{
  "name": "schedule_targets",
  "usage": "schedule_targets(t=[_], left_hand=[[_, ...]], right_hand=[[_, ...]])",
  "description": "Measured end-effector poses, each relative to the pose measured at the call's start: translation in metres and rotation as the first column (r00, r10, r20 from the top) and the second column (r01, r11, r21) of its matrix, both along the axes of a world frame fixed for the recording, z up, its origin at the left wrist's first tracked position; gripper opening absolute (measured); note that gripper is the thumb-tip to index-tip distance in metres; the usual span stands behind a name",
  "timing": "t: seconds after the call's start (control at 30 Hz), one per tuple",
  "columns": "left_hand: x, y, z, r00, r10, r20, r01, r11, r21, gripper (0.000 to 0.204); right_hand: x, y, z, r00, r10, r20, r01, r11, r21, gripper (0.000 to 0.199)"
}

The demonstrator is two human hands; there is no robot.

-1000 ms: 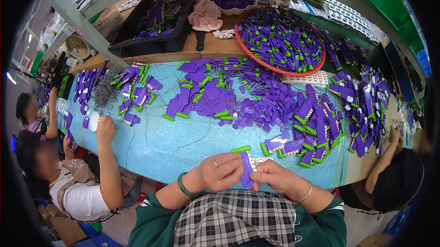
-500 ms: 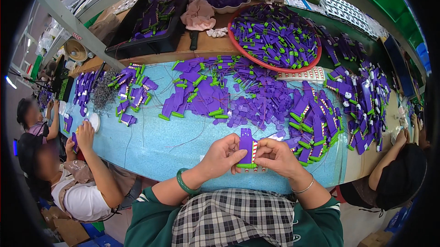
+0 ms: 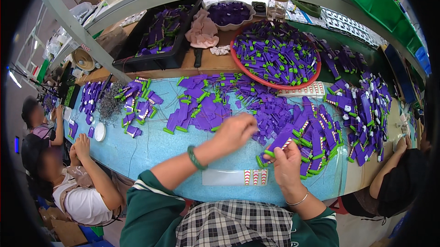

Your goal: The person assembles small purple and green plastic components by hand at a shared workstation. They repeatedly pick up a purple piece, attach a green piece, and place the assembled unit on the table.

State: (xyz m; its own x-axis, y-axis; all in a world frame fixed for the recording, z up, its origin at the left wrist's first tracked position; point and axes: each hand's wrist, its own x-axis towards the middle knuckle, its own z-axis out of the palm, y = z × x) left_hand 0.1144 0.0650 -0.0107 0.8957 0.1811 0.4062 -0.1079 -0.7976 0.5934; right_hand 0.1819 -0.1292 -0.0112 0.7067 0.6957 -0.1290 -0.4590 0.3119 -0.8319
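My right hand [image 3: 288, 161] holds a flat purple plastic piece with green ends [image 3: 276, 144] just above the blue table [image 3: 156, 148]. My left hand [image 3: 236, 131], with a green bracelet on its wrist, stretches forward over the loose heap of purple pieces [image 3: 270, 109]; its fingers are curled and blurred, and I cannot tell whether they hold anything. A clear strip with small red-and-white striped parts [image 3: 234, 177] lies on the table just below my hands.
A round red tray [image 3: 275, 54] full of purple pieces stands at the back, a black bin [image 3: 158, 38] to its left, a white bowl [image 3: 228, 13] behind. More purple heaps [image 3: 362, 109] lie right. Seated people work at the left [image 3: 78, 178] and right [image 3: 398, 178] edges.
My hands have parted. The left hand let go of the purple piece and reached forward to the heap; the right hand kept the piece and shifted right.
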Motion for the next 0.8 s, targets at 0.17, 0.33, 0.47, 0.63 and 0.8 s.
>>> schedule_targets(t=[0.17,0.33,0.47,0.63,0.8], left_hand=[[0.040,0.061,-0.004,0.929,0.313,-0.198,-0.183,0.852,0.490,0.009],[0.037,0.065,-0.011,0.919,0.362,-0.159,-0.231,0.817,0.528,0.011],[0.009,0.061,-0.007,0.928,0.366,-0.073,-0.292,0.834,0.468,0.007],[-0.026,0.031,0.038,0.911,0.221,-0.349,-0.292,0.941,-0.167,0.014],[-0.077,-0.024,0.029,0.931,-0.343,-0.124,0.002,0.345,-0.939,0.022]], right_hand=[[0.002,-0.011,-0.007,0.958,0.147,0.245,-0.131,0.988,-0.081,0.027],[0.000,-0.017,-0.007,0.930,0.265,0.254,-0.222,0.957,-0.187,0.042],[0.004,-0.015,-0.001,0.909,0.326,0.259,-0.283,0.940,-0.189,0.041],[0.000,-0.007,0.002,0.845,0.295,0.446,-0.261,0.956,-0.138,0.038],[-0.003,0.000,0.014,0.787,0.386,0.482,-0.412,0.909,-0.056,0.031]])
